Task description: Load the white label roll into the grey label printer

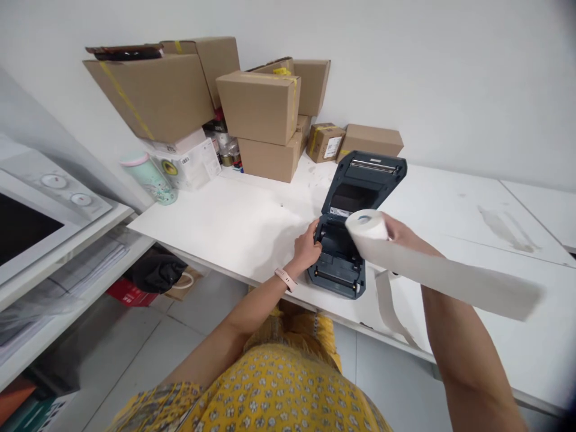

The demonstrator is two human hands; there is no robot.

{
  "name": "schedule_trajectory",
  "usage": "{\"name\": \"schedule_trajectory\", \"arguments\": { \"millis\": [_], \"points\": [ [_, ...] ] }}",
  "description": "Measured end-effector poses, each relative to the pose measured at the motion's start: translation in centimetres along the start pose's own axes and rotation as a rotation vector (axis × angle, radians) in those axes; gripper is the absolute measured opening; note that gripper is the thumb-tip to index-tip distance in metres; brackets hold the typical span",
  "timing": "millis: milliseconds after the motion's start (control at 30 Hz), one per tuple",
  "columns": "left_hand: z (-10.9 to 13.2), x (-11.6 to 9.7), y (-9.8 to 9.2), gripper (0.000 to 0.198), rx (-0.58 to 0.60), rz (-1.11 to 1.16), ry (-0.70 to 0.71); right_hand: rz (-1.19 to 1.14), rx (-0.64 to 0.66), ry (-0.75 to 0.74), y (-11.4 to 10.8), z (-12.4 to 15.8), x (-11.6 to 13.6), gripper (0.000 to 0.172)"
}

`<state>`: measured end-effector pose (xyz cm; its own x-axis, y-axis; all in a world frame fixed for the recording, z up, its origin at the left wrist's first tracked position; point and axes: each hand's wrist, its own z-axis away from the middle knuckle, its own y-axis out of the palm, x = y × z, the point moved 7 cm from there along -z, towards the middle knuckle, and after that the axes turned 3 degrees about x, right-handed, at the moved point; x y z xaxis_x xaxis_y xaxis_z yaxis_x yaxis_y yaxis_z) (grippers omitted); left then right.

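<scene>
A dark label printer [335, 267] sits near the front edge of the white table, its lid [371, 180] raised. My left hand [308, 247] grips the left side of the printer's base, thumb over the rim. Just above the base's right side, my right hand [404, 234] holds a white label roll [378, 228]. A long loose strip [468, 279] runs off the roll to the right, passing in front of my right wrist. Most fingers of that hand are hidden behind the roll. Another paper strip [387, 306] lies right of the printer and reaches the table edge.
Cardboard boxes [258, 108] are stacked along the wall at the back left, with smaller boxes [371, 141] behind the printer. A mint tumbler [150, 177] stands at the table's left end. A microwave [49, 198] rests on a shelf unit at far left.
</scene>
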<state>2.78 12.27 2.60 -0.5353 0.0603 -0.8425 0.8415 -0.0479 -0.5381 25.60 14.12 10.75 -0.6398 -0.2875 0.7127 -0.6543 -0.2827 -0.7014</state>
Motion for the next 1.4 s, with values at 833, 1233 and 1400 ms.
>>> {"name": "schedule_trajectory", "arguments": {
  "millis": [833, 1233, 1400],
  "points": [
    [0.5, -0.1, -0.4, 0.075, -0.040, 0.076, -0.009, 0.420, 0.063, -0.316, 10.2, 2.2, 4.0, 0.051],
    [0.2, 1.4, 0.5, 0.068, -0.051, 0.216, -0.015, 0.570, -0.311, -0.289, 15.6, 9.9, 7.0, 0.068],
    [-0.1, 2.1, 0.9, 0.067, -0.037, 0.251, -0.020, 0.551, -0.310, -0.265, 15.7, 10.0, 7.3, 0.069]
  ]
}}
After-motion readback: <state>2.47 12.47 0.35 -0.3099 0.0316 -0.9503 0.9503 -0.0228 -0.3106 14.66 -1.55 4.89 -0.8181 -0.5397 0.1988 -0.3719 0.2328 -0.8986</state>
